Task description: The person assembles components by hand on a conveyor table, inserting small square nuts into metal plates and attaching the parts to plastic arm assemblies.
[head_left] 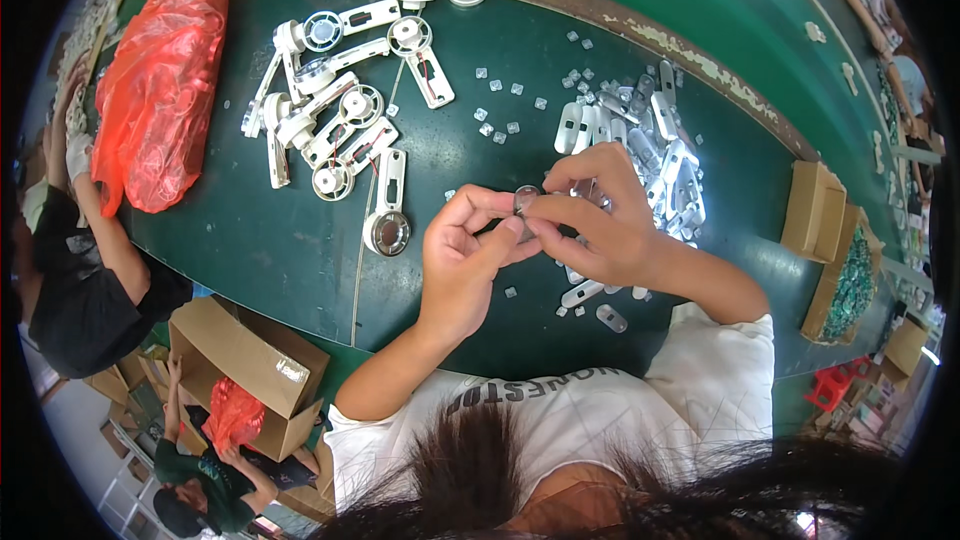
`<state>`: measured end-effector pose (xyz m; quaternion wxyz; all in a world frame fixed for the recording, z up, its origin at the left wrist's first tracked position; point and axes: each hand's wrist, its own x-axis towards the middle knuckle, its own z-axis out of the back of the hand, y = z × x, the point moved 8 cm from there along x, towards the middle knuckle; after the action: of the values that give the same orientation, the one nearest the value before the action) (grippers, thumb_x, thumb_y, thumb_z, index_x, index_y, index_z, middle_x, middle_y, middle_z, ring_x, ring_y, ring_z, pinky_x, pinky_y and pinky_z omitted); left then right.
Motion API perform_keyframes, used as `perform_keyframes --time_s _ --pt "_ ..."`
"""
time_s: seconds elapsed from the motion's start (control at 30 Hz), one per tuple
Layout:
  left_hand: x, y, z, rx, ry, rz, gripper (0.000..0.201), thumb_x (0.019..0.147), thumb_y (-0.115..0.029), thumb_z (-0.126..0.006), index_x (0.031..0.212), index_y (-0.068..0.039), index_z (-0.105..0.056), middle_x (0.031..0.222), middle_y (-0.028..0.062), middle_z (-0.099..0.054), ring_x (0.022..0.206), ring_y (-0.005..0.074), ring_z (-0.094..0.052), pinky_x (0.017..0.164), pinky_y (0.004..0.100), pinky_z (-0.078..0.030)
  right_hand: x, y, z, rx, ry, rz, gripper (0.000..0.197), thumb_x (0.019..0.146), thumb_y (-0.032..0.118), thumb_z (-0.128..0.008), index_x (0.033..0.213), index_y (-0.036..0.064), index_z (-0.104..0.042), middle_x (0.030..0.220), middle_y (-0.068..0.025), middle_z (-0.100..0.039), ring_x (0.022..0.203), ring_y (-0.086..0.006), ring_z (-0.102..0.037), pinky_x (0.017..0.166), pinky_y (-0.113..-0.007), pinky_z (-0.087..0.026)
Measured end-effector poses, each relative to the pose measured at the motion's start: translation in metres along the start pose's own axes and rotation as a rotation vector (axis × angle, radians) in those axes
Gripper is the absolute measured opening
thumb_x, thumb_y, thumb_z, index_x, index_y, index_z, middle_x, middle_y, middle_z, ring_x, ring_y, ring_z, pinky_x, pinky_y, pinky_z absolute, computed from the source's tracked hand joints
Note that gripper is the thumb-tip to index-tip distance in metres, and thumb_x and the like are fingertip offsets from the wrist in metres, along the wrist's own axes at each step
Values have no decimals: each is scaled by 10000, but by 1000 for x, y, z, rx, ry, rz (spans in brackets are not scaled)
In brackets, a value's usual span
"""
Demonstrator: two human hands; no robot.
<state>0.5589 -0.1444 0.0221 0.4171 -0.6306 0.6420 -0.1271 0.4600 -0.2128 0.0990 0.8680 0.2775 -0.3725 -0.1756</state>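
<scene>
Both hands meet above the dark green table [300,265], in front of the person's white shirt [570,405]. The left hand [465,252] has its thumb and fingers closed on a small clear plastic piece with a rounded end [526,200]. The fingertips of the right hand [600,225] are also closed on this piece, from the other side (its lower part is covered by the fingers, so I cannot tell its full shape). Behind and beside the right hand lies a heap of oblong clear and whitish plastic pieces [668,118]. Small clear square plastic pieces [498,138] are scattered to the left of this heap. Farther to the left there are white plastic parts with round ends [408,35], and beyond them stands a shiny red plastic bag [165,90].
</scene>
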Motion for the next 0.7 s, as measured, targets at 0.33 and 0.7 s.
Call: perform_keyframes --time_s 0.33,0.7 --pt "-1 2 3 25 -22 -36 57 896 -7 -530 952 -7 -514 1048 124 -621 925 157 -622 799 325 -551 -3 7 -1 -122 19 98 253 572 44 -729 796 87 -621 857 -19 -550 679 -169 -514 633 -319 -370" --pt "-4 -6 1 168 -71 -152 71 898 -13 -530 967 -2 -529 1005 128 -643 833 126 -641 686 269 -574 -4 9 -1 -129 15 102 257 573 54 -722 806 88 -619 877 -35 -552 711 -181 -522 652 -319 -371"
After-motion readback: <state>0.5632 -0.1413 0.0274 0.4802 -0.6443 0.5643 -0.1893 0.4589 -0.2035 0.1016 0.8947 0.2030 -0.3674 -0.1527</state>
